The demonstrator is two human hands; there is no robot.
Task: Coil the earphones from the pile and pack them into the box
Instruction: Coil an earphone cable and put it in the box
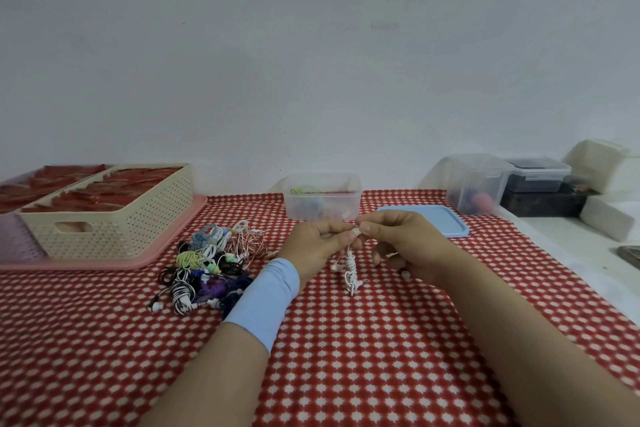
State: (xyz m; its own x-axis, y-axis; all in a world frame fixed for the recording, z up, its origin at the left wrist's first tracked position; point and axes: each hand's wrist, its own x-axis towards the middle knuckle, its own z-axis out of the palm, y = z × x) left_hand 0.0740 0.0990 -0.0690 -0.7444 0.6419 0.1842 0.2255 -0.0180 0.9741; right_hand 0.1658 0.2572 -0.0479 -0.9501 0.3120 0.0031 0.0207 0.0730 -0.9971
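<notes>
A pile of tangled earphones [211, 263] in several colours lies on the red patterned tablecloth, left of my hands. My left hand [317, 244] and my right hand [403, 241] meet above the cloth and both pinch the top of a white earphone bundle [351, 272], which hangs down twisted between them with its plug near the cloth. Behind my hands stands a clear plastic box [322, 199] with a few coiled earphones inside. Its blue lid [446, 222] lies flat to the right.
A cream perforated basket [110, 229] with red items sits on a pink tray [166, 246] at the left. Clear and dark containers [478, 184] and white blocks [606, 218] stand at the right, beside the cloth's edge. A white wall is behind.
</notes>
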